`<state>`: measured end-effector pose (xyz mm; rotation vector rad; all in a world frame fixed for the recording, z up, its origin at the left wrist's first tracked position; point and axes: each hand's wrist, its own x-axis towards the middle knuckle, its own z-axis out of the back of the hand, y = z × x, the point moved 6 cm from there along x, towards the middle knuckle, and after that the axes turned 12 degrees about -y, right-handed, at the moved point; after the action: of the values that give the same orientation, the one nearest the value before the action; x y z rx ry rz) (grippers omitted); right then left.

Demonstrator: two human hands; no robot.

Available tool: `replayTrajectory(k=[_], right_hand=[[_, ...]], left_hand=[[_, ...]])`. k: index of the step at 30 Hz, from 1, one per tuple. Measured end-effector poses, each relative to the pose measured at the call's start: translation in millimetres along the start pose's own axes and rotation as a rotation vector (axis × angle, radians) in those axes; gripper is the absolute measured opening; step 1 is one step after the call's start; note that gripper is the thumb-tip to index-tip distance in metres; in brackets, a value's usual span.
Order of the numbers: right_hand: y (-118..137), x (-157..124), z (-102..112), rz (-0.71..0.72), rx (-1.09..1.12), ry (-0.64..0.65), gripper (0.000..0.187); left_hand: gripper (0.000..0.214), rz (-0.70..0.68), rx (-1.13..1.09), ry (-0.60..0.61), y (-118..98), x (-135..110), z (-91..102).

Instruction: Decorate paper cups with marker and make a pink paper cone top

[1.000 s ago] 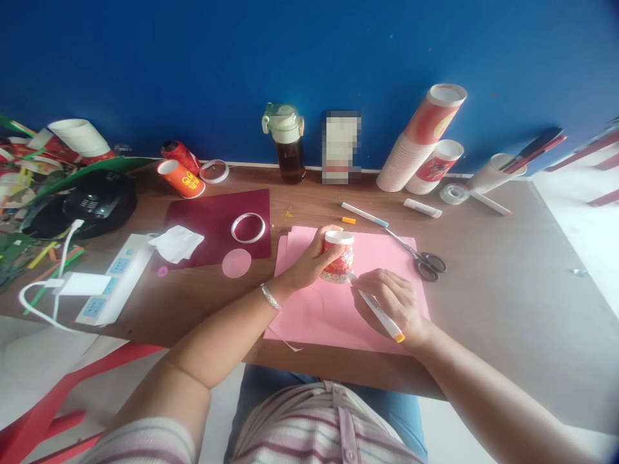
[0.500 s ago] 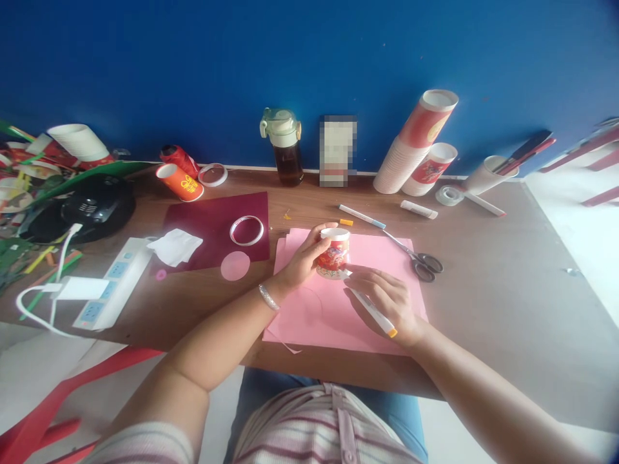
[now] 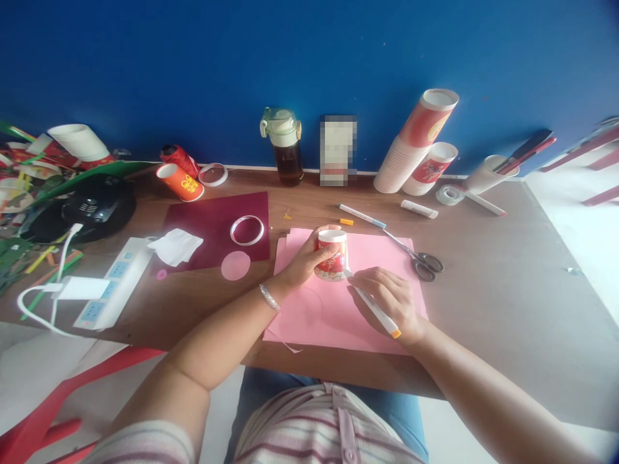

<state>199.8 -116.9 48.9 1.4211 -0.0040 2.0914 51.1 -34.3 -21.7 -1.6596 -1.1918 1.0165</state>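
**Cup barely budged, left grip wrapped tighter**

Left hand (image 3: pixel 305 263) now curls further round the upturned paper cup (image 3: pixel 337 261), clamping it onto the pink paper (image 3: pixel 333 322) under both hands. Right hand (image 3: pixel 389 298) pinches the marker (image 3: pixel 377 312), tip still tucked against the cup's rim on its own side. Scissors (image 3: pixel 418 258) lie just beyond the right hand

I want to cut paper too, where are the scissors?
In the head view, the scissors lie at the far right edge of the pink paper, on the person's right, just beyond the right hand holding the marker.
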Motion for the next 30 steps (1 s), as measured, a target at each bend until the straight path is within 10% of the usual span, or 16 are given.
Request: replayTrajectory(k=[30], right_hand=[[-4.3, -0.2, -3.1, -0.031, 0.007, 0.052, 0.037]], left_hand=[[0.051, 0.027, 0.046, 0.037, -4.3, -3.9, -4.6]])
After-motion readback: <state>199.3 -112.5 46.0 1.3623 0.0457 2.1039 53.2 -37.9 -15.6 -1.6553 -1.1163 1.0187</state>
